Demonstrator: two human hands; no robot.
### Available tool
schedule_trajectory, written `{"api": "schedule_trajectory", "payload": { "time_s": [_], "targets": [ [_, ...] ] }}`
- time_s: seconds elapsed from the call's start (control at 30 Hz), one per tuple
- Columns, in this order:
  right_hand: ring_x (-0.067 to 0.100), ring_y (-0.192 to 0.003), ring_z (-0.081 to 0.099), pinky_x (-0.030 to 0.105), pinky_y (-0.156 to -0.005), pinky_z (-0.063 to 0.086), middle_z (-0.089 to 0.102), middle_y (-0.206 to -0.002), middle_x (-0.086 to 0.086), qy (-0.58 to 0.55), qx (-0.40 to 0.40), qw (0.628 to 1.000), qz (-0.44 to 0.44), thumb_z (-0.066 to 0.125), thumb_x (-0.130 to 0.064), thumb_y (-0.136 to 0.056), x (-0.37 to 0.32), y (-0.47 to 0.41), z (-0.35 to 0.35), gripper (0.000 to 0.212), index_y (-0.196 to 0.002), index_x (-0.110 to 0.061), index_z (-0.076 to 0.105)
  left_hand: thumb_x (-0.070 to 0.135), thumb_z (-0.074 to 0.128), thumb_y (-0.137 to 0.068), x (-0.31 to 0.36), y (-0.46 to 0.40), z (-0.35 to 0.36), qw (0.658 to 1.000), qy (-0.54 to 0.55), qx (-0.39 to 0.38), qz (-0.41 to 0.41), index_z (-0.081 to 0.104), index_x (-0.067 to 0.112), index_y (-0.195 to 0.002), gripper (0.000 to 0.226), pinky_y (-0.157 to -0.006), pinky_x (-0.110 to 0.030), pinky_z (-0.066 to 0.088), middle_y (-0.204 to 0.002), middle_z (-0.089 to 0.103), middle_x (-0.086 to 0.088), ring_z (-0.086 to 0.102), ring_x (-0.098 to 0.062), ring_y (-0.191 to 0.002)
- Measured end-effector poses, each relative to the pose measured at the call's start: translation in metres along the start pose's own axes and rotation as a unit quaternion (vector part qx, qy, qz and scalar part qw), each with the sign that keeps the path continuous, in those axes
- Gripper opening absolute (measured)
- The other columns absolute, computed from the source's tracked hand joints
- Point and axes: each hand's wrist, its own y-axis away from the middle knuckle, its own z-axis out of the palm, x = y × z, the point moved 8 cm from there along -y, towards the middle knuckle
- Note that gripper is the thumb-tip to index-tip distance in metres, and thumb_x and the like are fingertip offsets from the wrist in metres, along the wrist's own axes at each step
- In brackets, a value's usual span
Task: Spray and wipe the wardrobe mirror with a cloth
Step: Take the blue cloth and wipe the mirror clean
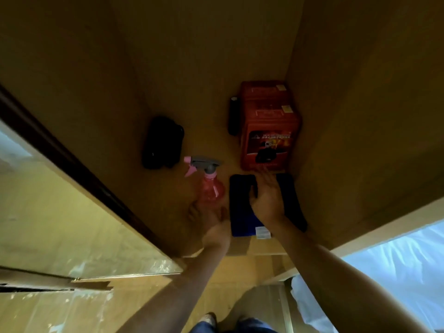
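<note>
I see print on the red box (268, 131) and the cloth's white tag (262, 232), but none is legible.

A red printed box (269, 126) stands in the back right corner of a wooden shelf (192, 97). A slim black object (233, 116) lies against its left side. A black bundle (163, 143) sits further left.
</note>
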Motion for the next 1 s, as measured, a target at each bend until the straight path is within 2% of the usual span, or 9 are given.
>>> {"api": "schedule_trajectory", "payload": {
  "time_s": [0.07,0.17,0.23,0.4,0.57,0.67,0.8,0.93,1.0],
  "targets": [
    [0.034,-0.139,0.037,0.056,-0.115,0.024,0.046,-0.146,0.015,0.079,-0.062,0.995,0.020,0.033,-0.031,-0.093,0.015,0.010,0.007,0.055,-0.140,-0.007,0.049,0.072,0.025,-0.083,-0.003,0.018,0.031,0.995,-0.021,-0.081,0.055,0.050,0.012,-0.125,0.078,-0.094,-0.048,0.044,-0.116,0.062,-0.016,0.056,-0.038,-0.112],
    [0.021,-0.150,0.005,0.047,-0.118,-0.005,0.012,-0.163,0.002,0.172,-0.183,0.966,0.052,-0.001,-0.049,-0.091,0.030,0.030,0.023,0.070,-0.155,-0.028,0.017,0.042,0.044,-0.090,0.021,0.024,0.041,0.992,-0.027,-0.072,0.104,0.051,0.012,-0.116,0.040,-0.092,-0.044,0.043,-0.114,0.056,-0.010,0.051,-0.031,-0.109],
    [0.017,-0.150,-0.005,0.044,-0.116,-0.013,-0.002,-0.164,-0.002,0.204,-0.212,0.954,0.057,-0.021,-0.052,-0.080,0.036,0.038,0.027,0.080,-0.155,-0.033,0.002,0.026,0.056,-0.092,0.036,0.023,0.040,0.994,-0.013,-0.055,0.088,0.046,0.005,-0.125,0.041,-0.097,-0.044,0.040,-0.126,0.048,-0.014,0.045,-0.033,-0.117],
    [0.019,-0.150,-0.006,0.044,-0.114,-0.017,-0.003,-0.164,0.000,0.234,-0.200,0.950,0.046,-0.035,-0.057,-0.078,0.038,0.043,0.030,0.087,-0.154,-0.032,-0.003,0.042,0.057,-0.091,0.030,0.003,0.047,0.995,-0.027,-0.097,-0.014,0.042,0.003,-0.136,0.061,-0.101,-0.046,0.042,-0.133,0.048,-0.019,0.049,-0.036,-0.120],
    [0.020,-0.150,-0.007,0.045,-0.114,-0.017,-0.005,-0.164,0.001,0.229,-0.206,0.950,0.045,-0.021,-0.052,-0.083,0.033,0.048,0.026,0.077,-0.155,-0.030,-0.002,0.039,0.059,-0.091,0.033,0.000,0.049,0.991,0.014,-0.126,-0.051,0.051,0.005,-0.129,0.051,-0.094,-0.043,0.050,-0.127,0.059,-0.017,0.058,-0.034,-0.113],
    [0.021,-0.150,-0.005,0.046,-0.115,-0.015,-0.004,-0.163,0.002,0.236,-0.211,0.948,0.034,-0.018,-0.049,-0.085,0.031,0.057,0.023,0.074,-0.155,-0.029,-0.003,0.026,0.064,-0.089,0.035,0.012,0.049,0.966,0.155,-0.173,-0.115,0.049,0.008,-0.130,0.048,-0.094,-0.042,0.050,-0.128,0.057,-0.012,0.057,-0.034,-0.114],
    [0.026,-0.146,0.025,0.048,-0.116,0.002,0.027,-0.158,0.008,0.232,-0.204,0.950,0.042,0.010,-0.045,-0.095,0.027,0.080,0.018,0.063,-0.152,-0.025,0.027,0.010,0.063,-0.079,0.033,0.035,0.047,0.918,0.278,-0.236,-0.154,0.054,0.018,-0.126,0.048,-0.075,-0.035,0.052,-0.107,0.065,-0.006,0.062,-0.026,-0.092],
    [0.020,-0.150,-0.008,0.046,-0.115,-0.014,-0.017,-0.157,-0.001,0.218,-0.215,0.952,0.030,-0.018,-0.044,-0.085,0.021,0.106,0.019,0.068,-0.150,-0.027,-0.013,0.014,0.065,-0.086,0.035,0.056,0.041,0.890,0.355,-0.249,-0.141,0.064,0.019,-0.117,0.032,-0.064,-0.029,0.049,-0.098,0.071,-0.004,0.067,-0.020,-0.086],
    [0.020,-0.150,0.002,0.046,-0.116,-0.008,-0.007,-0.160,0.001,0.208,-0.196,0.957,0.040,-0.012,-0.042,-0.090,0.017,0.117,0.015,0.062,-0.149,-0.025,-0.009,0.017,0.066,-0.088,0.029,0.067,0.040,0.857,0.408,-0.257,-0.179,0.066,0.015,-0.113,0.025,-0.066,-0.031,0.051,-0.097,0.073,-0.006,0.068,-0.023,-0.087]
  ]
}}
